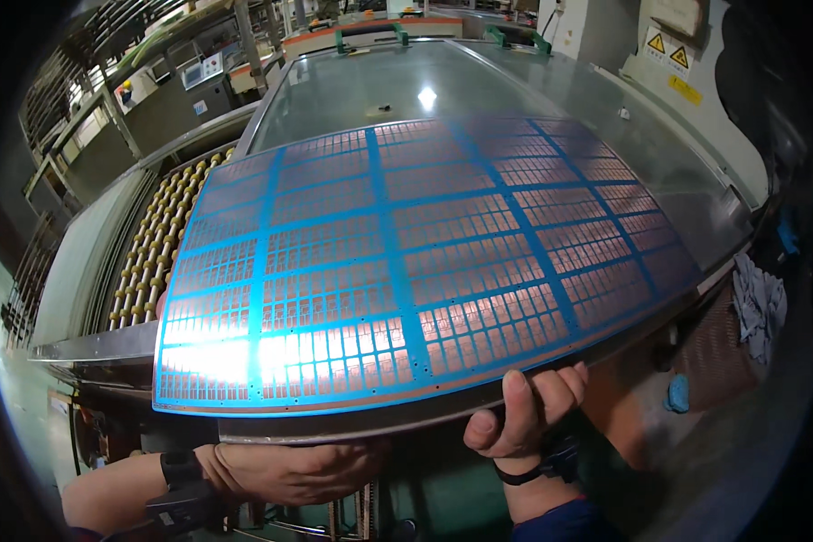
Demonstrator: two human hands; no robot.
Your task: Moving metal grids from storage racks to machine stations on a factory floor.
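Your two hands are apart from each other. Your left hand (294,470), with a black band at the wrist, is turned inward with curled fingers, below the near edge of the large rectangular copper-coloured panel with blue grid lines (330,262). Your right hand (535,411) is more to the right, its fingers pointing up, with tips just beside this same edge. I cannot tell if either hand is gripping the panel. The panel is in front of both hands, and it extends wider than them on each side. It lies over the near part of a smooth grey-green table (334,99). At the panel's left there is a conveyor with yellow rollers (163,244). Farther to the right, below the table, are a crumpled blue cloth (677,394) and a hanging grey cloth (759,303).
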